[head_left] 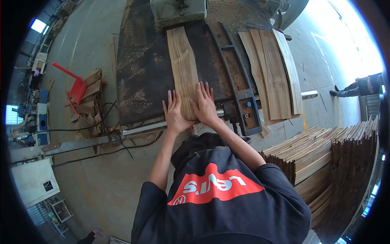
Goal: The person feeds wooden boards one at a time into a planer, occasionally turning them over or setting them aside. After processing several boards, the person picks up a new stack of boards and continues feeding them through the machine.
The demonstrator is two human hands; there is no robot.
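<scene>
A wooden board (pixel 183 61) with one wavy edge lies lengthwise on the dark, sawdust-strewn machine table (pixel 140 57). Its far end reaches the grey-green machine housing (pixel 180 14). My left hand (pixel 174 114) rests along the board's left edge near its close end, fingers stretched out. On the opposite edge, my right hand (pixel 206 106) lies with its fingers extended and its thumb over the wood. Both hands touch the board without wrapping round it. To the right of my right hand runs a black metal guide frame (pixel 233 73).
Several boards (pixel 272 75) lie on the table's right side. A tall stack of planks (pixel 313 162) stands at lower right. On the left are a red dustpan (pixel 77 87), wood scraps (pixel 91 107) and black cables (pixel 101 153) across the floor. Another person (pixel 357 87) is at far right.
</scene>
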